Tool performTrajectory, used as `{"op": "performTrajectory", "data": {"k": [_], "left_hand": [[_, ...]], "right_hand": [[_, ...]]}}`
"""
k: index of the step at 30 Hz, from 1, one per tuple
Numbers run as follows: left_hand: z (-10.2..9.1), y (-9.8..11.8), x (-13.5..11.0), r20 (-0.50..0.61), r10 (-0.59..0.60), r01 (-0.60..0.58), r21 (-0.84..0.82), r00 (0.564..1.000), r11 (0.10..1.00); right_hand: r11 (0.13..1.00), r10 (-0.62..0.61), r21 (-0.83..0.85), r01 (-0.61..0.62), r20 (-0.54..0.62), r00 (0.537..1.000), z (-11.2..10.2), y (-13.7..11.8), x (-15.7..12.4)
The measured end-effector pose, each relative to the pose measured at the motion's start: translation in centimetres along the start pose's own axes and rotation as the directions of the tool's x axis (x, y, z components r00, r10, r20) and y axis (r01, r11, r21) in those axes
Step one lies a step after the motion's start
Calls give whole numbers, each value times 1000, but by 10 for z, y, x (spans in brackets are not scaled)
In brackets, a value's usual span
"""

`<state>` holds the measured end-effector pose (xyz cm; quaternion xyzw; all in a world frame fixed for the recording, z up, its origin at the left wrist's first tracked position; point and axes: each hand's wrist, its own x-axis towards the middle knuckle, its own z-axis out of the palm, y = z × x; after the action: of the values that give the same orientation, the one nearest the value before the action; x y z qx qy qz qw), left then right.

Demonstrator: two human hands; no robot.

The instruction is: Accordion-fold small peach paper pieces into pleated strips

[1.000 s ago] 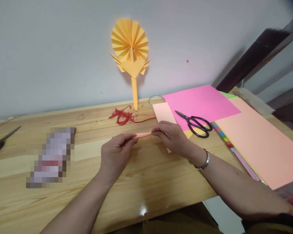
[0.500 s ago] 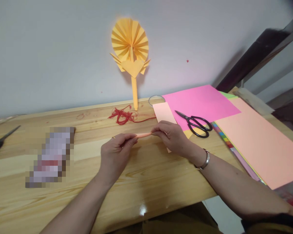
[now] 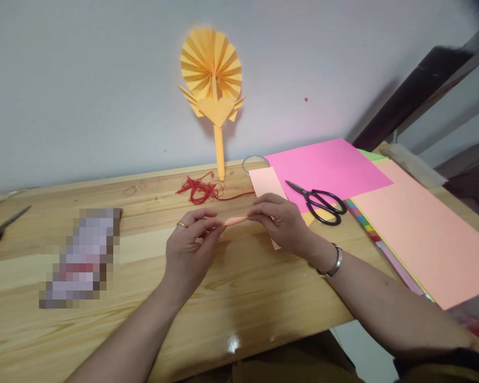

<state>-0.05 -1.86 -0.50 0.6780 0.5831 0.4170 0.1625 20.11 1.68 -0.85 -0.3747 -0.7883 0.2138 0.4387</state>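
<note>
Wooden table; peach strip between left hand and right hand, fingertips pinching its ends.

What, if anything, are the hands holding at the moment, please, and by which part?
A thin peach strip, pinched at its two ends: the left hand has one, the right hand the other.

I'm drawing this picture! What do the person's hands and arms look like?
The left hand wears a gold-coloured ring. Behind the right hand, a shiny silver bangle circles the wrist. Neither hand has a glove. A dark sleeve shows near the right elbow.
</note>
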Motion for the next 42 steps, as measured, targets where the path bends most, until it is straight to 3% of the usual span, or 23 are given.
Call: {"op": "performTrajectory", "data": {"k": [10,25,42], "left_hand": [[0,2,0,46,80,-79,-16,996,997],[2,-2,-4,95,108,-111,28,990,993],[3,0,-5,27,221,-222,30,975,975]], "right_hand": [[1000,16,-6,-16,36,999,0,-2,-2],[999,-36,-24,38,90,995,2,-5,-5],[995,-86,-35,89,88,992,3,-4,-5]]}}
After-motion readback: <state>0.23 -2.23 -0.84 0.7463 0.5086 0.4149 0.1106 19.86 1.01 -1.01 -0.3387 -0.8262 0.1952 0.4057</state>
